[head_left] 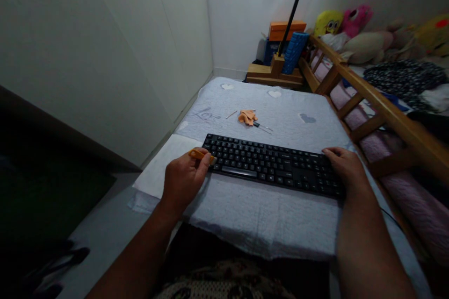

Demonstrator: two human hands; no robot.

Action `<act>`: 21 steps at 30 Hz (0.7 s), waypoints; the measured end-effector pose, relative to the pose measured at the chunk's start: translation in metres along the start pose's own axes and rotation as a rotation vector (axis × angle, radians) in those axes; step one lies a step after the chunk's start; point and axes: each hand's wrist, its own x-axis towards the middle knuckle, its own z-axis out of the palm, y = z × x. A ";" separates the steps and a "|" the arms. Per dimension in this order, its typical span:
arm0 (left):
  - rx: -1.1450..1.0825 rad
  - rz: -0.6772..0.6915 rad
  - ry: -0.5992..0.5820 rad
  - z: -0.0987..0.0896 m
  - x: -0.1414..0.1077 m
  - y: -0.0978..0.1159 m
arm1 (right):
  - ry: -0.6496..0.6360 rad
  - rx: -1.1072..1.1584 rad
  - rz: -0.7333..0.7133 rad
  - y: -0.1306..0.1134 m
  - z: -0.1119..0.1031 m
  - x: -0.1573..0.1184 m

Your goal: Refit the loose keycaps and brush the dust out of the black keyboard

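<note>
A black keyboard lies across a cloth-covered table. My left hand pinches a small yellow-orange brush, its pale tip over the keyboard's left end. At the right end, my right hand grips the keyboard, thumb and fingers on its far edge and side. Beyond the keyboard lie a crumpled orange cloth, a tool with a black handle and thin metal prongs, and a thin pale stick.
A wooden rail runs along the right side, with plush toys behind it. A wooden stand with a black pole, a blue roller and an orange box are at the back. A pale cabinet borders the left.
</note>
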 end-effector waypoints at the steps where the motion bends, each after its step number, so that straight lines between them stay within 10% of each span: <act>1: 0.026 0.033 0.006 0.001 -0.001 0.000 | -0.001 0.002 0.002 0.000 0.000 0.000; 21: -0.171 0.139 -0.155 0.016 -0.013 0.020 | -0.018 -0.005 0.018 -0.007 -0.003 -0.003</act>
